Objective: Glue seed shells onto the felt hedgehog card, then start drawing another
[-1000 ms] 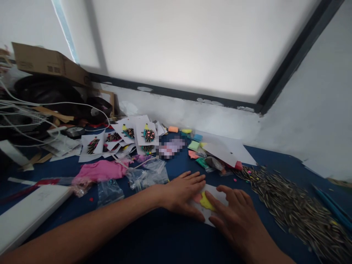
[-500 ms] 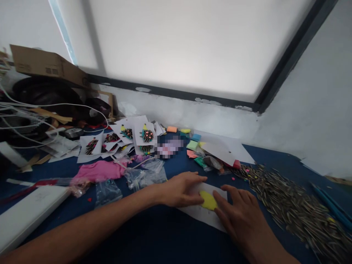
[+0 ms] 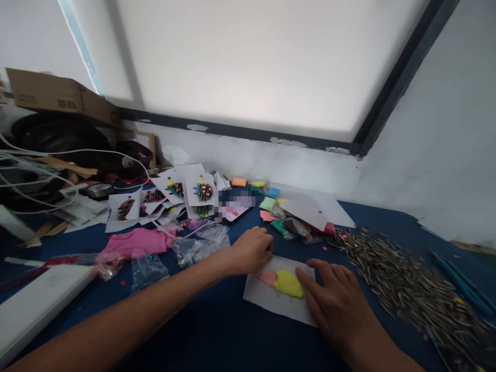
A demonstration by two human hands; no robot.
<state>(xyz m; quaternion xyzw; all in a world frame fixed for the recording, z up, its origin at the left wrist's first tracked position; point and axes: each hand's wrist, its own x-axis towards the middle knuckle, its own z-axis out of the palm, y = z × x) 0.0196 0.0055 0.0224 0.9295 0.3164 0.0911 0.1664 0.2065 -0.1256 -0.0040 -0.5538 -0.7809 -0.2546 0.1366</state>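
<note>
A white sheet of paper [image 3: 263, 298] lies in front of me on the blue tabletop. Pressed onto it is a flattened yellow piece of modelling clay [image 3: 289, 284], with a smaller pink piece [image 3: 268, 279] joining its left side. My left hand [image 3: 252, 250] is closed, its fingers curled at the paper's upper left edge by the pink clay; whatever is in them is hidden. Stretched out over the paper's right side, my right hand [image 3: 337, 292] is open, with fingertips at the yellow clay's right edge.
To the right spreads a heap of striped sunflower seeds [image 3: 403, 279]. Behind the paper lie small clay packets [image 3: 268, 203] and a phone [image 3: 236, 206]. Finished seed-and-clay cards [image 3: 199, 191], a pink clay bag [image 3: 135, 243] and a white box [image 3: 42, 310] occupy the left.
My left hand has drawn back up and left from the yellow clay and its fingers have curled, uncovering the pink clay. My right hand has stayed at the paper. The view has shifted slightly.
</note>
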